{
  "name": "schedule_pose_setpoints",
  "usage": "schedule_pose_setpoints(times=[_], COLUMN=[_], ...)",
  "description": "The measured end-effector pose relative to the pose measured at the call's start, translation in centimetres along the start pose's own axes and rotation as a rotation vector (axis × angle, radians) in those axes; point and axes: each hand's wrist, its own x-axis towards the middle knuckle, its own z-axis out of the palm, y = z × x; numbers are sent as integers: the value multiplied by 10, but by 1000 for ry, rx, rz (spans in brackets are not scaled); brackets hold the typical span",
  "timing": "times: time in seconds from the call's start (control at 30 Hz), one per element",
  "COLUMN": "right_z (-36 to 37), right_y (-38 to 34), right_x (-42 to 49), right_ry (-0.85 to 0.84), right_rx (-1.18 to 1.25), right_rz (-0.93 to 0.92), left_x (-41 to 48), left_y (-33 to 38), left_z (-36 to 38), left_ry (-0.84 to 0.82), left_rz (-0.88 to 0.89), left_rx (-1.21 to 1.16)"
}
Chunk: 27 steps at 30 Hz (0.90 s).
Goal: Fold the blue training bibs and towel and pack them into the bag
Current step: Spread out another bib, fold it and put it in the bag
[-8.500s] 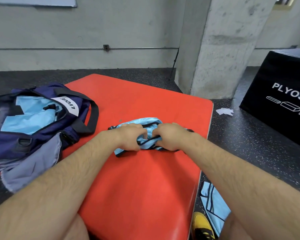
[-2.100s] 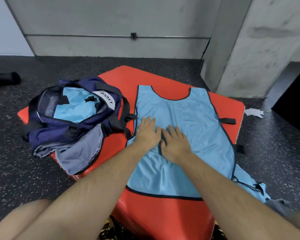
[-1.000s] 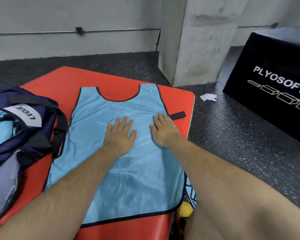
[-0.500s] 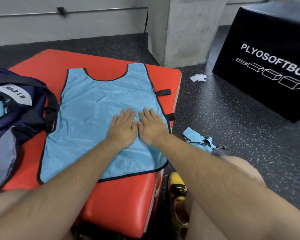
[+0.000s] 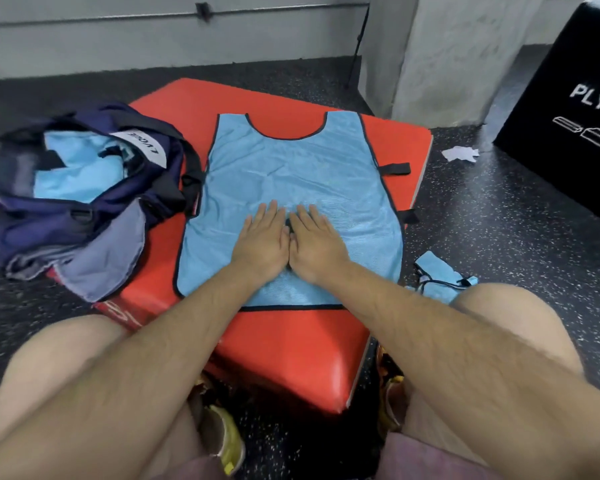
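A light blue training bib (image 5: 302, 174) with black trim lies spread flat on the red mat (image 5: 291, 341), neck hole pointing away from me. My left hand (image 5: 262, 242) and my right hand (image 5: 314, 245) press flat on its lower middle, side by side, fingers straight and thumbs touching. The navy bag (image 5: 66, 209) sits open at the mat's left edge, with folded light blue fabric (image 5: 80, 168) inside it. Another crumpled blue bib (image 5: 437, 278) lies on the floor to the right of the mat, by my right knee.
A black plyo box (image 5: 575, 133) stands at the right. A concrete pillar (image 5: 444, 53) rises behind the mat. A white scrap of paper (image 5: 459, 154) lies on the dark speckled floor. My knees and yellow shoes (image 5: 222, 441) are at the mat's near edge.
My hands have stayed flat on the bib and drawn closer together, now touching. The camera view has swung left, so the bag shows in full.
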Motion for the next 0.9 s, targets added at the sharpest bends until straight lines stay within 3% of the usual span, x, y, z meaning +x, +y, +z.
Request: schedule_pose_setpoints(times=[0.13,0.3,0.47,0.67,0.9], right_z=[18,30,26,18,0], right_y=[-23,-30,-36,-30,17], right_x=[-4,-6,-14,-30,-54], right_ry=[-12,-42,-29,-23,12], right_rx=[-20,-90,-89,-83,-80], right_rz=[-63,-46,-53,-76,-32], left_x=[-25,-41,-46,-47,-44], left_y=[-29,-73,-81,-19,20], left_z=[-2,-9,-18,-13,3], left_ry=[-9,2,-15,50,-53], left_rz=[-88,-223,-240,146,279], left_rx=[-46,65,82,-53,-170])
